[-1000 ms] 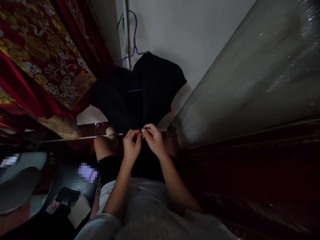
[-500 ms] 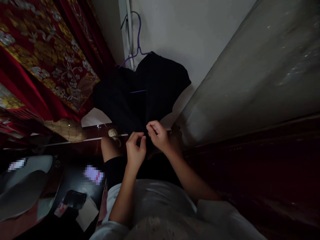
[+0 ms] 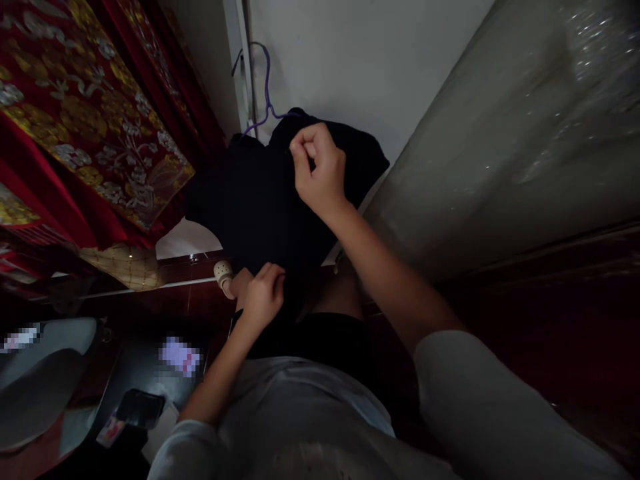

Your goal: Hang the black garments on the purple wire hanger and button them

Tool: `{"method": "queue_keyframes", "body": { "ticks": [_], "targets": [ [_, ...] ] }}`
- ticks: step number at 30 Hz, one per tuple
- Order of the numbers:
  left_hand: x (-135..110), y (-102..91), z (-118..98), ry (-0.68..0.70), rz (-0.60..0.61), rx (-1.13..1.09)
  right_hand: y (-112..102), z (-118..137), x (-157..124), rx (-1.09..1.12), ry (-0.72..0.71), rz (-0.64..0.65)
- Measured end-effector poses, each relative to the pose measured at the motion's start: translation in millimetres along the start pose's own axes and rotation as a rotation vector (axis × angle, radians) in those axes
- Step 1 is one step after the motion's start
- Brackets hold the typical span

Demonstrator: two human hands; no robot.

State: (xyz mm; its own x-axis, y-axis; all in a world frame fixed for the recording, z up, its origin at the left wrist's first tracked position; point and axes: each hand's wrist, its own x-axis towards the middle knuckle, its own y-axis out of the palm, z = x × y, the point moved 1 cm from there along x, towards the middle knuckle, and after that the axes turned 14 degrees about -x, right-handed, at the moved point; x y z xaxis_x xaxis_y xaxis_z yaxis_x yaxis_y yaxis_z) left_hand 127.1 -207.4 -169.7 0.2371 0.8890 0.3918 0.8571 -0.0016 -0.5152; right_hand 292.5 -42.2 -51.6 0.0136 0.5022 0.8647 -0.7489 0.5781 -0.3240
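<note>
A black jacket [image 3: 240,193] hangs on a purple hanger [image 3: 269,100] against the wall, its two front sides joined. My left hand [image 3: 264,297] is closed on the jacket's lower front edge, just above my lap. Higher up, near the neck, my right hand [image 3: 320,163] is closed in a pinch at the front seam, apparently on the zipper. The pull between those fingers is too small and dark to make out. Part of the jacket's right side lies hidden behind my right hand and forearm.
Red embroidered cloth [image 3: 100,113] hangs at the left. A large plastic-wrapped panel [image 3: 475,167] leans at the right. Lower left are a dark stool [image 3: 135,367] bearing a phone [image 3: 140,408] and a lit screen [image 3: 180,357], and a grey chair [image 3: 45,393]. A beige clog [image 3: 223,272] shows below.
My right hand has risen from the hem to near the neck. The jacket's front, open before with the hanger bar showing, has closed. My left hand stays low.
</note>
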Motion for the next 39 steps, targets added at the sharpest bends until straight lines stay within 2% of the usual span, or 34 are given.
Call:
{"method": "queue_keyframes", "body": {
  "ticks": [3,8,10,12,16,20,26,29,32,34,36,37,39],
  "targets": [
    [34.3,-21.5,-7.6,0.111,-0.011,-0.007,-6.1,12.9,-15.4,0.087,0.074,0.011],
    [120.8,-62.6,-51.9,0.417,-0.189,-0.040,-4.1,22.4,-21.6,0.387,0.257,0.093],
    [148.6,-69.2,-61.5,0.465,-0.191,0.015,-3.8,23.8,-20.9,0.475,0.326,0.129],
    [165.4,-68.6,-62.4,0.472,-0.166,0.096,-5.3,23.7,-22.6,0.521,0.389,0.142],
    [171.7,-59.5,-52.5,0.443,-0.096,0.253,-5.7,20.1,-32.8,0.570,0.535,0.155],
    [167.7,-61.6,-49.8,0.436,-0.085,0.336,3.2,20.3,-38.9,0.638,0.659,0.255],
    [166.1,-76.3,-46.4,0.488,-0.035,0.367,5.7,27.1,-36.7,0.591,0.506,0.286],
    [164.7,-80.0,-39.8,0.495,0.027,0.361,4.5,24.3,-37.6,0.555,0.505,0.319],
    [165.7,-83.2,-41.4,0.500,0.043,0.355,13.8,13.6,-39.6,0.510,0.531,0.338],
    [168.9,-92.0,-45.5,0.523,-0.032,0.316,26.0,2.5,-44.9,0.464,0.574,0.363],
    [173.0,-110.9,-43.7,0.549,-0.206,0.241,38.0,-10.0,-56.0,0.404,0.623,0.400],
    [174.6,-123.9,-37.6,0.556,-0.338,0.187,42.4,-16.0,-63.5,0.380,0.638,0.422],
    [175.0,-150.3,-11.8,0.512,-0.514,0.055,46.0,-26.0,-80.5,0.359,0.640,0.466]
  ]
}}
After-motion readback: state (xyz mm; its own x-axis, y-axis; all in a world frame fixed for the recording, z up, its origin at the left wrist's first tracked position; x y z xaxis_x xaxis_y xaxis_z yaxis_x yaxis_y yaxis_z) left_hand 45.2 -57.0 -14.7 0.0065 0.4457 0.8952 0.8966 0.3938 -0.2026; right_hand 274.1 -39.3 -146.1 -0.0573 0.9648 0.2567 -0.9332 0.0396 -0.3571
